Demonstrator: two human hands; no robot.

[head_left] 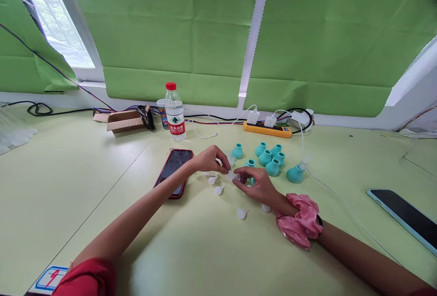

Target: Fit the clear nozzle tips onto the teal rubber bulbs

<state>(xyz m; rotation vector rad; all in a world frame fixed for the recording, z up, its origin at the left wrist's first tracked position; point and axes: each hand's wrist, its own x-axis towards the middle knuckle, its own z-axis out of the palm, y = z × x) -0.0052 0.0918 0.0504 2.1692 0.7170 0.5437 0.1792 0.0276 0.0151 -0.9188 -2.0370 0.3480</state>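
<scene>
Both hands pinch one small clear cap (235, 176): left hand (209, 159), right hand (257, 186). Mid-fitting, looks like; next needs alignment, teal cups (269, 157) just beyond.

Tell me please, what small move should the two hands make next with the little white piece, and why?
Probably press the small white piece together a bit more firmly before letting go. The left hand and right hand both pinch it at their fingertips, just above the table. More white pieces lie loose beside them, and teal cups stand behind.
</scene>
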